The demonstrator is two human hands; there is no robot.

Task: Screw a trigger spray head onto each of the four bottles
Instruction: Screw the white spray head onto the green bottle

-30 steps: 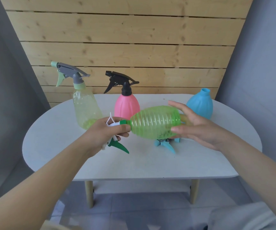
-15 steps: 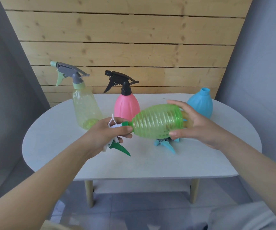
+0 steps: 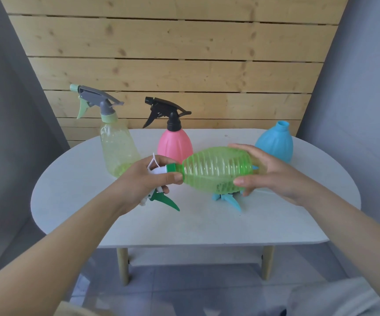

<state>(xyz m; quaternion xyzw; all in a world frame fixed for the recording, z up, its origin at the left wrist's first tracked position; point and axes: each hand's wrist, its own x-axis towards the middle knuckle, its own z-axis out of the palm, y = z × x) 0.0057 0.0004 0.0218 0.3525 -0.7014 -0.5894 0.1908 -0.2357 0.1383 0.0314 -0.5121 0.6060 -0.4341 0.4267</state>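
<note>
A ribbed green bottle (image 3: 216, 168) lies sideways in the air above the table, neck pointing left. My right hand (image 3: 269, 172) grips its base end. My left hand (image 3: 143, 179) is closed on the white and green trigger spray head (image 3: 161, 195) sitting at the bottle's neck. A pale yellow bottle (image 3: 116, 147) with a grey and mint head and a pink bottle (image 3: 175, 144) with a black head stand behind. A blue bottle (image 3: 274, 144) stands headless at the back right. A light blue spray head (image 3: 229, 199) lies on the table under the green bottle.
The white oval table (image 3: 196, 224) stands on wooden legs before a wooden plank wall (image 3: 173, 53). Grey walls close in on both sides. A tiled floor shows below the table's front edge.
My right hand has closed around the green bottle's base end and turned slightly on it. The left hand keeps its hold on the spray head.
</note>
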